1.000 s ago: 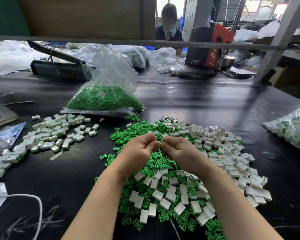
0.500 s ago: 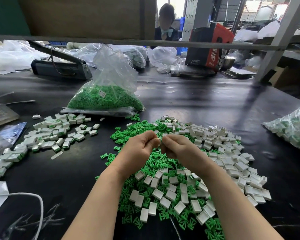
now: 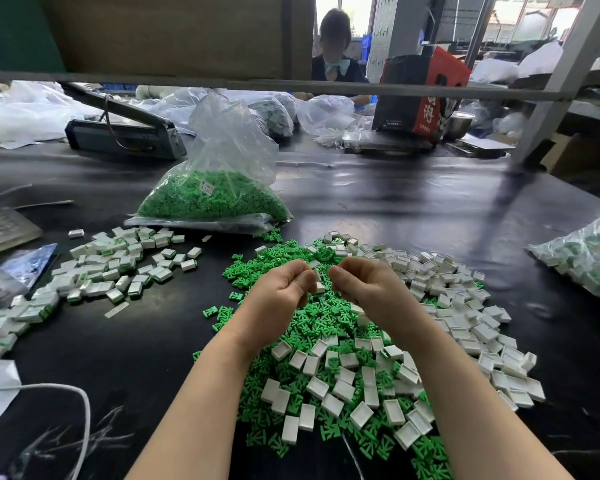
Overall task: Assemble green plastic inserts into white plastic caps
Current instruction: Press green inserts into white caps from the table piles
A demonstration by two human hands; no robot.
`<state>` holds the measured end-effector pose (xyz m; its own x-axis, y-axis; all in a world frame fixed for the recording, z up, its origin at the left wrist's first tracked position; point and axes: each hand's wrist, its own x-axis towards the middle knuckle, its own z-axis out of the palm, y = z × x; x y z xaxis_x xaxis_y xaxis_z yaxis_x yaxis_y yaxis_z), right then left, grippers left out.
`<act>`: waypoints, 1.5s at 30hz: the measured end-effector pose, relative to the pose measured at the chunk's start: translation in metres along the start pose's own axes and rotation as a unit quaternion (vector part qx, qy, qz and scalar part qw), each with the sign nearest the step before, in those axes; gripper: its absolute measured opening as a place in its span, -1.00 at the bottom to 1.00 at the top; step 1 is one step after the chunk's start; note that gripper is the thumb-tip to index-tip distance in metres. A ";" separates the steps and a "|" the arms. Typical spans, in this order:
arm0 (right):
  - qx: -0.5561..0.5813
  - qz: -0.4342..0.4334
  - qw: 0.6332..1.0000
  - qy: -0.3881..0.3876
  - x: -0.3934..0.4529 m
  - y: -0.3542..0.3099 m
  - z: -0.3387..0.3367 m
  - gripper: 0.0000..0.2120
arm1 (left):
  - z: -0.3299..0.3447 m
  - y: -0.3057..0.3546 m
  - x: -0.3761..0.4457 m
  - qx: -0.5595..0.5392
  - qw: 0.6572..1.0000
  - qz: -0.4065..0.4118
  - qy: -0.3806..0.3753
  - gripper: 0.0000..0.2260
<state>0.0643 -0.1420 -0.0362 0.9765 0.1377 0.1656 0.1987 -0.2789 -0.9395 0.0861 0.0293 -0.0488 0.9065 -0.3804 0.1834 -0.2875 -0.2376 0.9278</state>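
A heap of loose green inserts [image 3: 291, 327] and open white caps [image 3: 447, 306] covers the black table in front of me. My left hand [image 3: 278, 296] hovers over the heap, fingers curled, pinching a white cap [image 3: 318, 283] at its fingertips. A small gap separates it from my right hand [image 3: 364, 285], which is curled with thumb and forefinger together; I see nothing in it. Caps with green inserts in them lie in a pile [image 3: 118, 268] to the left.
A clear bag of green inserts [image 3: 215, 199] stands behind the heap; another bag of parts [image 3: 589, 258] lies at the right edge. A heat sealer [image 3: 125, 133], keypad [image 3: 0, 230] and white cable [image 3: 80, 403] are at left. A person [image 3: 336, 50] sits across.
My hands were pressed together fingertip to fingertip over the heap. They have now drawn slightly apart, and the white cap stays with the left hand.
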 end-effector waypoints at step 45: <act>-0.165 -0.014 0.981 -0.103 -0.002 0.002 -0.002 -0.69 | -0.007 0.001 -0.004 0.084 0.994 -0.010 -0.070 -0.84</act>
<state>0.0632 -0.1452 -0.0381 0.9394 0.3296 0.0946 0.2751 -0.5601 -0.7814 0.0847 0.0371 -0.0460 0.8643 -0.4916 0.1067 -0.3273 -0.3886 0.8613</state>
